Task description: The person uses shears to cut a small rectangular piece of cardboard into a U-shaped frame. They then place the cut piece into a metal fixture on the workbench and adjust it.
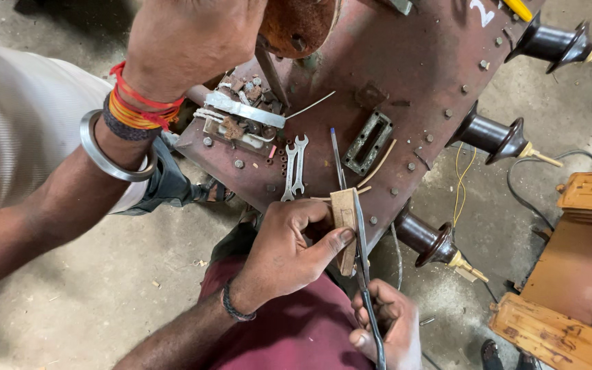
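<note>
My left hand (286,250) pinches a small flat wooden piece (343,212) between thumb and fingers, held against the near edge of a reddish-brown metal lid (419,75). My right hand (386,327) grips the lower end of a thin dark blade (362,240) that runs upward along the right side of the wooden piece. A thin wooden strip (378,164) lies on the lid just above the piece.
Another person's arm (70,199), with a steel bangle and red threads, reaches in from the left to a rusty round part (299,27). Two spanners (294,168), a screwdriver (337,157) and a rectangular metal frame (368,142) lie on the lid. Dark insulators (495,137) stick out on the right. Wooden blocks (584,274) lie on the floor.
</note>
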